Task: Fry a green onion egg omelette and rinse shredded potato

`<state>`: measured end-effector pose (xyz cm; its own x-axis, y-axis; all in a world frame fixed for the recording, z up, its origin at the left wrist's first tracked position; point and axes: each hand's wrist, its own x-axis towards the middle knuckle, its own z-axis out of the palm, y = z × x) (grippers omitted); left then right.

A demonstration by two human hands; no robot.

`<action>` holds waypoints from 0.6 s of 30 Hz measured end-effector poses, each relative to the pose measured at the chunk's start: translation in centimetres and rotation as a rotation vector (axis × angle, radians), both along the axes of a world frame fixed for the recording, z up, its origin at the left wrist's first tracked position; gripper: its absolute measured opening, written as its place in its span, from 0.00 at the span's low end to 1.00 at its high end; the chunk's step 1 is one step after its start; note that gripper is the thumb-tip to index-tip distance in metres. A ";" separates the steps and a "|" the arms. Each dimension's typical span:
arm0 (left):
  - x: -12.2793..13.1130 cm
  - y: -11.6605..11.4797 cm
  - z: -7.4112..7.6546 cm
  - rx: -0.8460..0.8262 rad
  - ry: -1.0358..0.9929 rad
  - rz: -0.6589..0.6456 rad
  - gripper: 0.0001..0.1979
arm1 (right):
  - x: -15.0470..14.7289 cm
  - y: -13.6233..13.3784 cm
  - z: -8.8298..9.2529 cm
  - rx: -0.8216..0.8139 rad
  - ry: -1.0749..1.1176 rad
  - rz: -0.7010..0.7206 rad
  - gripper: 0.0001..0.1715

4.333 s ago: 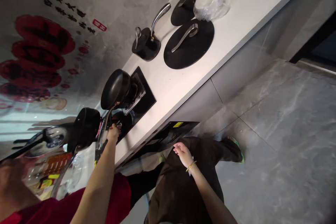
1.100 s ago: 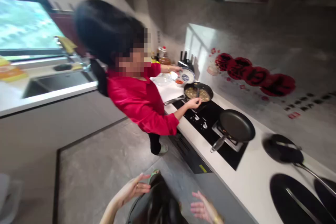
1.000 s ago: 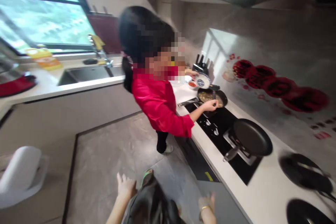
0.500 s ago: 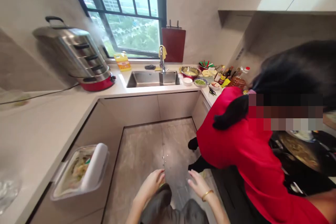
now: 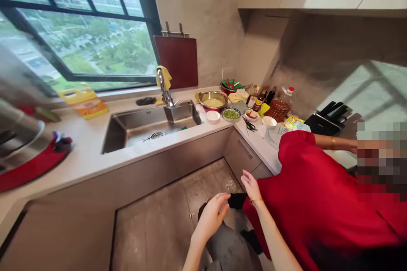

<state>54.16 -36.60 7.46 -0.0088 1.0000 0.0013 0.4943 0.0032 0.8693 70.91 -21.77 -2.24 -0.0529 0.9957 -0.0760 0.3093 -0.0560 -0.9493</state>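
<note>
My left hand (image 5: 212,215) hangs in the air above my knees, fingers loosely curved and apart, holding nothing. To its right my right hand (image 5: 251,185), with a thin gold bracelet on the wrist, is raised close to the red top (image 5: 311,190) of a person beside me. Its fingers are open and nothing is in them. Both hands are lower than the counter. On the counter corner ahead are black scissors (image 5: 250,125), a patterned bowl of chopped greens (image 5: 231,114), a white bowl (image 5: 213,117) and a steel basin with pale liquid (image 5: 213,100).
A steel sink (image 5: 140,120) with a tap (image 5: 163,87) lies ahead under the window. Left of it stand a yellow jug (image 5: 85,103) and a blurred steamer (image 5: 19,148). Sauce bottles (image 5: 259,100) and a knife block (image 5: 324,123) line the right counter. The co-worker fills the right side.
The view has moved closer to the sink and turned right. Both my hands are higher in the picture, still holding nothing. The lidded food box on the left has gone out of view.
</note>
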 end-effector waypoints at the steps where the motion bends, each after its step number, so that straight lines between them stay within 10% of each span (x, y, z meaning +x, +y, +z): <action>1: -1.0 1.9 -0.1 -0.015 0.011 -0.014 0.16 | -1.3 3.8 -0.2 -0.017 -0.019 -0.103 0.27; 9: -13.7 12.2 -2.6 -0.112 0.098 0.088 0.17 | -1.4 29.8 0.0 -0.113 -0.225 -0.561 0.34; 14: -18.9 19.6 -5.4 -0.190 0.122 0.047 0.20 | 0.4 38.3 -0.3 -0.176 -0.308 -0.490 0.24; 18: -19.3 28.7 -4.9 -0.229 0.127 -0.088 0.20 | 0.5 41.9 0.0 -0.208 -0.374 -0.460 0.13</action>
